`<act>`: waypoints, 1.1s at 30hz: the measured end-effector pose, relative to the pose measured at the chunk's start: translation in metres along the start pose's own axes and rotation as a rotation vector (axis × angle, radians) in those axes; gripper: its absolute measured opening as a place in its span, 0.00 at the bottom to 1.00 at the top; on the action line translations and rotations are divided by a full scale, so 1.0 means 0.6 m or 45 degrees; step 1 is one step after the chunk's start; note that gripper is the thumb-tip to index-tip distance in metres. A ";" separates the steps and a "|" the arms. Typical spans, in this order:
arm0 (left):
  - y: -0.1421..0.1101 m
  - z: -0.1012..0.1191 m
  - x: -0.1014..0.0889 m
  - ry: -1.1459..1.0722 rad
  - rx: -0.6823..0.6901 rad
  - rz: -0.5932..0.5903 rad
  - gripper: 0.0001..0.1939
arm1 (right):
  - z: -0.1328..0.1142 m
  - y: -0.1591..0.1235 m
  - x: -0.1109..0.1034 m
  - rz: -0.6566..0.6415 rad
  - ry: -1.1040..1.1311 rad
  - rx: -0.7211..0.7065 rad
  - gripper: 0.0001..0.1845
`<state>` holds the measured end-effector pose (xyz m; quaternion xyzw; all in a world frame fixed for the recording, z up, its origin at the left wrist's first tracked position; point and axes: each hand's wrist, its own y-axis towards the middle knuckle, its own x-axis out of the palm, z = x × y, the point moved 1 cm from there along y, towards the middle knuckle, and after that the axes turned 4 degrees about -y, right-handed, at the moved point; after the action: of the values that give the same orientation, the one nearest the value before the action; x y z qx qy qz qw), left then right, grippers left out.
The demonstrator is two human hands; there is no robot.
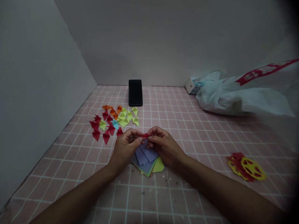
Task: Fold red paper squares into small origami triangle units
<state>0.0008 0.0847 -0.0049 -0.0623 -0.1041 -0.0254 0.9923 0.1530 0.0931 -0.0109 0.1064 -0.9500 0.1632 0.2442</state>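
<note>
A small folded piece of red paper [145,135] is pinched between both hands above the middle of the table. My left hand [127,144] grips its left end with thumb and fingers pressed together. The right end is held the same way by my right hand [164,144]; most of the paper is hidden by the fingertips. Just below the hands lies a stack of coloured paper sheets [149,155], purple on top with green and yellow edges showing. To the left of my left hand sit several folded paper birds [106,137] in red, orange, yellow and one light blue.
A black phone [135,92] lies near the back wall. At the back right, a white plastic bag [224,99] rests against a patterned box [192,86]. Red and yellow cut-out shapes [253,168] lie at the right. A pink checked cloth [163,109] covers the table.
</note>
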 end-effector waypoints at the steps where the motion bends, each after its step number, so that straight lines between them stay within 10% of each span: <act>1: 0.001 -0.001 -0.001 0.003 0.002 0.006 0.06 | 0.000 0.000 0.000 -0.003 0.014 0.003 0.08; 8: 0.001 0.002 -0.003 0.150 0.092 -0.020 0.07 | -0.003 0.000 0.000 0.004 0.107 0.060 0.09; 16: 0.003 0.019 -0.007 0.723 0.679 -0.104 0.05 | -0.004 -0.003 0.007 -0.115 0.152 0.190 0.11; 25: 0.006 0.021 -0.015 0.846 0.762 -0.192 0.03 | -0.011 -0.006 0.003 -0.220 0.147 0.290 0.12; 33: 0.011 0.027 -0.016 0.793 0.660 -0.106 0.05 | -0.014 -0.008 0.003 -0.084 -0.371 -0.048 0.12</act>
<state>-0.0113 0.0939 0.0081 0.2046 0.1959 -0.0561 0.9574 0.1566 0.0918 -0.0020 0.1557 -0.9742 0.1201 0.1110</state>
